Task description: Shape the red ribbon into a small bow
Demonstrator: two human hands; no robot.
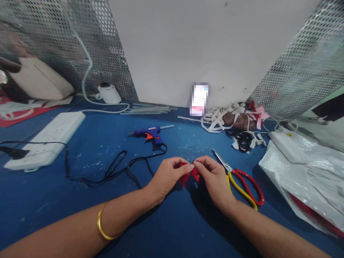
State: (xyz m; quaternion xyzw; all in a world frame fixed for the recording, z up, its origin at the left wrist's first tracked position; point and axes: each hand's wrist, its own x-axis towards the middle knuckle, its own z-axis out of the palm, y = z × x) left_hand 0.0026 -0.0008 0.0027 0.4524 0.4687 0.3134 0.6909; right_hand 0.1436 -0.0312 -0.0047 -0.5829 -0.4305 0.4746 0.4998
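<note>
Between my two hands is a small piece of red ribbon (184, 178), with its loose ends hanging below the fingers. My left hand (170, 175) pinches it between thumb and forefinger. The fingertips of my right hand (212, 175) are closed on the other side of it, close to the left thumb. Part of the ribbon is hidden by my fingers. Just right of my right hand lies a pair of scissors (246, 186) with one red and one yellow handle. Farther back on the left rests a blue glue gun (150, 133) with an orange trigger.
A white power strip (51, 138) lies at left, with a black cable (99, 179) looping across the blue table (80, 222). Glue sticks (147, 108) and a lit phone (199, 99) are at the back. Ribbon scraps (217, 118) and a plastic package (309, 172) occupy the right.
</note>
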